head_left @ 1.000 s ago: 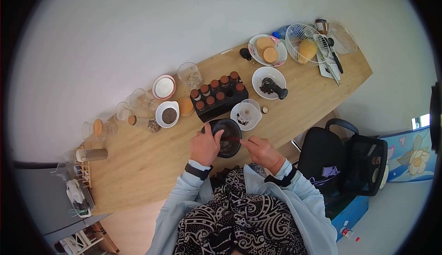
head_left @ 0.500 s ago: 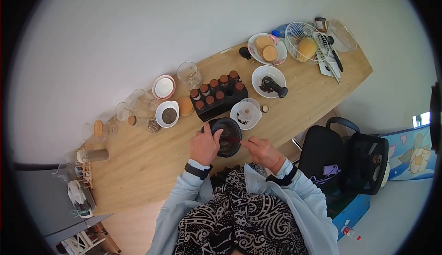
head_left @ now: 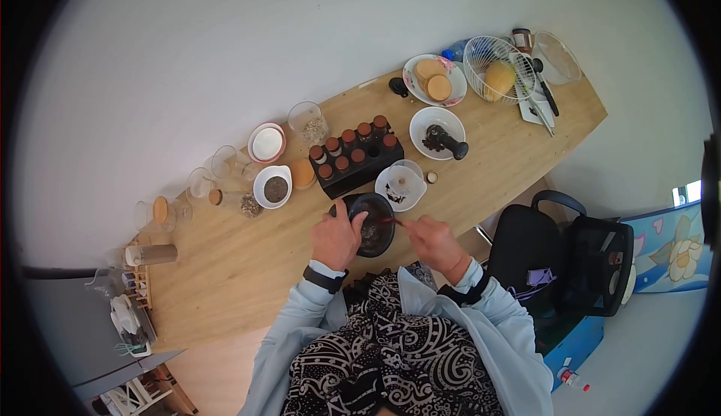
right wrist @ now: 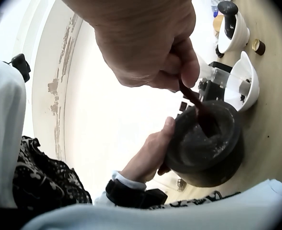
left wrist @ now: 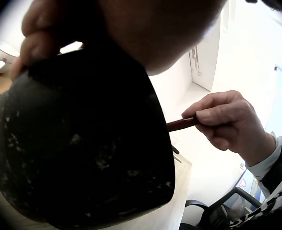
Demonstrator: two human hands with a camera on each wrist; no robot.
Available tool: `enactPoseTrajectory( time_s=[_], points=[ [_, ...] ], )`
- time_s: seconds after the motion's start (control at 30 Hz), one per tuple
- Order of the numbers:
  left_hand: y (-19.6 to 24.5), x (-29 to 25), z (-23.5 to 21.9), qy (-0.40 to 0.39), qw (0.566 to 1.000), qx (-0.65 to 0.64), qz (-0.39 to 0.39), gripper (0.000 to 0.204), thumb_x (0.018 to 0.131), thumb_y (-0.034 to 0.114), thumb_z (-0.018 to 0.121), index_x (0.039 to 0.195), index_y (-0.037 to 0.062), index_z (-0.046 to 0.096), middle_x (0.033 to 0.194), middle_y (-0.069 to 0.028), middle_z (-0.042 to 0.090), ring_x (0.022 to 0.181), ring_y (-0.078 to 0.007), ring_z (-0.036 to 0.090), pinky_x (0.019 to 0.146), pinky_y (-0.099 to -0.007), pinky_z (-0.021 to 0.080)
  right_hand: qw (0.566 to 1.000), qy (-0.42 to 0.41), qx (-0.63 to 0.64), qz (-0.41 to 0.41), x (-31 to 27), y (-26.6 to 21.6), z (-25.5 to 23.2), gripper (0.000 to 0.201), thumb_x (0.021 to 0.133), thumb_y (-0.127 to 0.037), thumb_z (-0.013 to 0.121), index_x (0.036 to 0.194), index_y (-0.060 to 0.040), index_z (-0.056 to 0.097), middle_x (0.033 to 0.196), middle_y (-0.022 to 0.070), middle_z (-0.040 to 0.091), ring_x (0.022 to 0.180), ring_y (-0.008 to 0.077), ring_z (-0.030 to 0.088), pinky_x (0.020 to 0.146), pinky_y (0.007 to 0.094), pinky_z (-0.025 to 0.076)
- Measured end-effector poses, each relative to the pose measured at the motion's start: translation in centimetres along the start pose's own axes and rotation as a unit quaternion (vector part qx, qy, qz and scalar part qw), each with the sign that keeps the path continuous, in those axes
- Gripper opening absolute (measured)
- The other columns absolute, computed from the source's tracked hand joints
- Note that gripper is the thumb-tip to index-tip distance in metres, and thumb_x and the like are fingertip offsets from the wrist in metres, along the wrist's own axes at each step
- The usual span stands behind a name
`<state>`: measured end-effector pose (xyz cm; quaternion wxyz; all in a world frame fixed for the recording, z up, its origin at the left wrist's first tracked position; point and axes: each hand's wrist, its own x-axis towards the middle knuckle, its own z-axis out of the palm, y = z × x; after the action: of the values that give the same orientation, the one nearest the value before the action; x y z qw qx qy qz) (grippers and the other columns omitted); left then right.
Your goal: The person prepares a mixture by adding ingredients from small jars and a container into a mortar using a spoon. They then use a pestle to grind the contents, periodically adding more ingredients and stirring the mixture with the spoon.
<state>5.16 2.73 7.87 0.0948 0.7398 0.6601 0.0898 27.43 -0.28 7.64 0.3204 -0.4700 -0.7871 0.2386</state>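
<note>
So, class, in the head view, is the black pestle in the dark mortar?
No, the black pestle rests in a white bowl, apart from the dark mortar.

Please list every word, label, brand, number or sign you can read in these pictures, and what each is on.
No text is readable in any view.
Jar at the head view's upper right: pale label, too small to read.
Red-capped bottle at its lower right: red marking, too small to read.
Dark bowl in the left hand: pale flecks, no lettering visible.
</note>
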Motion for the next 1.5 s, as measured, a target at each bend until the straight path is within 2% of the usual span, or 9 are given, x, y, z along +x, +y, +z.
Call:
enactPoseTrajectory(
  time_s=[0.07,0.13,0.23,0.53,0.67,0.73,0.83,1.37,1.5],
  points=[
    [0.1,-0.1,0.0,0.000,1.000,0.001,0.000,0.059,0.094,0.047,0.050,0.122,-0.0055,0.049,0.068,-0.0216,0.060,0.058,-0.0360,0.063,0.050,-0.0417,0.049,0.996,0.044,0.038,0.073,0.5,0.2,-0.5,0.017,0.079,-0.003,0.059,0.093,0.0007,0.067,0.072,0.0152,0.059,0.059,0.0296,0.060,0.056,0.0366,0.050],
    [0.3,0.0,-0.3,-0.015,1.000,-0.017,-0.016,0.055,0.094,0.045,0.050,0.123,-0.0022,0.050,0.071,-0.0236,0.061,0.061,-0.0389,0.063,0.053,-0.0448,0.048,0.941,0.001,0.170,0.293,0.9,1.0,-1.1,0.013,0.082,-0.006,0.060,0.084,0.0036,0.068,0.060,0.0143,0.058,0.049,0.0235,0.059,0.049,0.0342,0.050],
    [0.5,0.0,-0.2,-0.017,1.000,-0.012,-0.007,0.056,0.094,0.046,0.049,0.124,-0.0019,0.049,0.071,-0.0231,0.061,0.061,-0.0384,0.063,0.052,-0.0446,0.048,0.883,-0.007,0.268,0.385,1.2,2.6,-0.8,0.013,0.080,-0.006,0.062,0.081,0.0051,0.069,0.055,0.0093,0.056,0.044,0.0174,0.056,0.042,0.0310,0.048],
    [1.6,0.0,-0.5,-0.028,0.999,0.026,0.017,0.061,0.094,0.048,0.049,0.125,-0.0046,0.048,0.072,-0.0224,0.060,0.060,-0.0358,0.063,0.051,-0.0412,0.050,0.768,-0.049,0.470,0.433,-0.6,7.8,2.6,0.015,0.082,-0.006,0.065,0.088,0.0070,0.069,0.059,0.0056,0.056,0.045,0.0119,0.052,0.042,0.0244,0.046],
    [1.4,-0.1,-0.4,-0.024,0.999,0.025,0.016,0.061,0.094,0.048,0.049,0.125,-0.0040,0.048,0.072,-0.0222,0.060,0.059,-0.0357,0.063,0.051,-0.0412,0.050,0.810,-0.029,0.465,0.356,-1.8,7.8,4.8,0.016,0.084,-0.006,0.065,0.091,0.0082,0.068,0.062,0.0066,0.058,0.045,0.0121,0.052,0.042,0.0239,0.045],
    [1.3,-0.1,-0.3,-0.027,1.000,0.015,0.005,0.059,0.094,0.047,0.048,0.128,-0.0015,0.047,0.073,-0.0234,0.061,0.061,-0.0383,0.063,0.052,-0.0439,0.048,0.713,0.006,0.554,0.430,-1.8,7.4,5.2,0.018,0.086,-0.007,0.064,0.095,0.0085,0.067,0.064,0.0065,0.058,0.046,0.0114,0.052,0.042,0.0232,0.043],
    [1.0,-0.1,-0.2,-0.025,1.000,0.003,-0.003,0.057,0.094,0.045,0.049,0.127,-0.0005,0.048,0.074,-0.0238,0.061,0.063,-0.0390,0.063,0.053,-0.0446,0.048,0.695,0.009,0.573,0.434,-1.9,7.1,5.6,0.020,0.086,-0.007,0.064,0.098,0.0086,0.067,0.064,0.0060,0.057,0.046,0.0107,0.050,0.042,0.0227,0.042],
    [-0.6,-0.2,0.3,-0.007,1.000,-0.012,-0.017,0.056,0.094,0.045,0.048,0.124,-0.0020,0.050,0.069,-0.0232,0.060,0.060,-0.0386,0.062,0.053,-0.0449,0.049,0.707,0.124,0.582,0.383,-2.9,4.9,-1.3,0.016,0.086,-0.006,0.064,0.095,0.0073,0.067,0.063,0.0055,0.056,0.045,0.0105,0.047,0.042,0.0221,0.039],
    [-0.5,-0.2,0.3,0.001,1.000,-0.009,-0.011,0.057,0.094,0.046,0.048,0.124,-0.0022,0.050,0.069,-0.0224,0.060,0.059,-0.0375,0.062,0.052,-0.0441,0.048,0.763,0.222,0.506,0.336,-1.8,3.6,-4.8,0.015,0.086,-0.005,0.064,0.095,0.0069,0.067,0.064,0.0053,0.056,0.044,0.0097,0.047,0.041,0.0221,0.038]
  ],
)
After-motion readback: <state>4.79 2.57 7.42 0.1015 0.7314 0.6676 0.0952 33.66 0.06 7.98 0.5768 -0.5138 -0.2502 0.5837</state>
